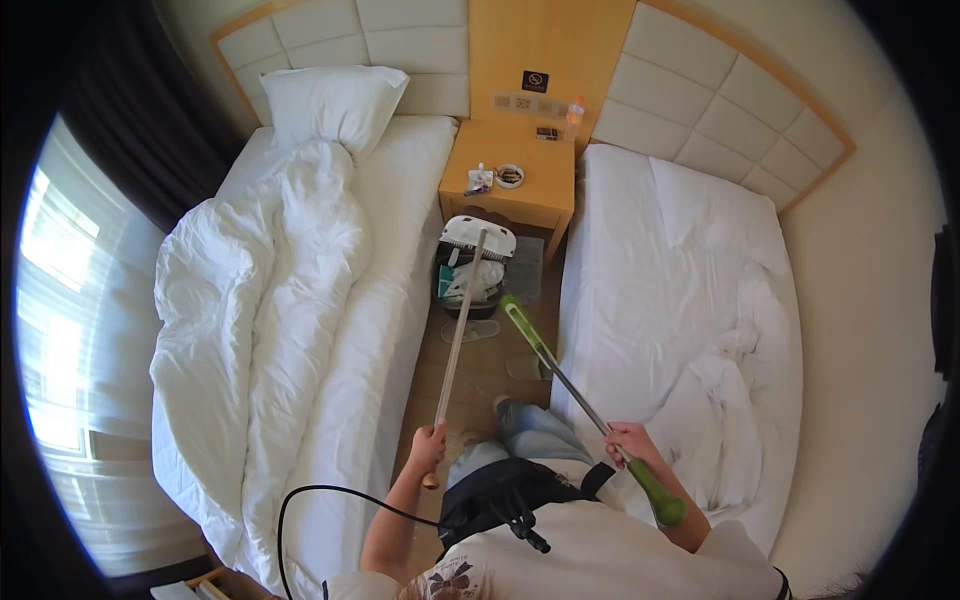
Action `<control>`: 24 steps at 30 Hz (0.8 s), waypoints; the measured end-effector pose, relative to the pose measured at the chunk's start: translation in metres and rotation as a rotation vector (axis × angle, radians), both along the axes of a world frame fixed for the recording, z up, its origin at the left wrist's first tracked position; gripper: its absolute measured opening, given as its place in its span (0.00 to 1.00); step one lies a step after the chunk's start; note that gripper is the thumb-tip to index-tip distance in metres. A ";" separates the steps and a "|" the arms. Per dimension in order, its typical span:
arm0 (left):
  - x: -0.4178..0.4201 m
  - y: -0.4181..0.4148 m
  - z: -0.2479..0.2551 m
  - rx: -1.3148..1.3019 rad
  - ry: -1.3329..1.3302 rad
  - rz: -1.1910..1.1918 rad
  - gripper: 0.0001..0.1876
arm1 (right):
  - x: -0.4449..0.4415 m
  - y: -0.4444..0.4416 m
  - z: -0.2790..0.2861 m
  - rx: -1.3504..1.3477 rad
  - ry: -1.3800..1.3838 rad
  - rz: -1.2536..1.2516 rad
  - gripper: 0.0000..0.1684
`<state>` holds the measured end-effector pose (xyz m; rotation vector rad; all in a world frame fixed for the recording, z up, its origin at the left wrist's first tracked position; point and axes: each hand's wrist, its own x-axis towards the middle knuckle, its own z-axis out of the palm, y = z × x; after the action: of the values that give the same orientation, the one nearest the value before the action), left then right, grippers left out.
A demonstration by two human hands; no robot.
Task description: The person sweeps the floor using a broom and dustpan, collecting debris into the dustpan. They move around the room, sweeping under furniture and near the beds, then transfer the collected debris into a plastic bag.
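My left hand (429, 448) is closed round the lower part of a long pole that ends in a white dustpan (478, 235) with a toothed edge. The dustpan is raised over a dark trash bin (472, 306) holding a white plastic bag and other litter. In my right hand (630, 442) is the metal shaft of a green-handled tool (577, 394), perhaps a broom. Its green far end points to the floor gap right of the bin; whether it touches anything cannot be told.
Beds with rumpled white bedding stand at left (337, 322) and right (675, 300). A wooden nightstand (517, 154) between them bears an ashtray (509, 176), small packets and a plastic bottle (574, 116). White slippers (471, 331) lie on the floor. A black cable (337, 487) loops at my left.
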<state>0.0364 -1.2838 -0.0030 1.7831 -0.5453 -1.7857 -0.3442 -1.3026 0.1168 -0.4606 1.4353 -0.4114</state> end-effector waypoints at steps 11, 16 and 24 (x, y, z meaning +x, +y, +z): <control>0.013 0.030 -0.013 0.032 -0.207 -0.045 0.23 | -0.008 -0.003 0.000 -0.021 -0.005 -0.046 0.05; 0.014 0.038 -0.015 0.014 -0.319 -0.121 0.24 | -0.002 -0.017 0.011 -0.016 0.007 -0.029 0.04; 0.005 0.046 0.006 -0.029 -0.298 -0.088 0.23 | -0.009 -0.027 0.004 -0.010 -0.009 -0.004 0.03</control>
<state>0.0412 -1.2373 0.0032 2.0477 -0.7731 -1.5662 -0.3537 -1.3292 0.1203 -0.4628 1.4261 -0.4237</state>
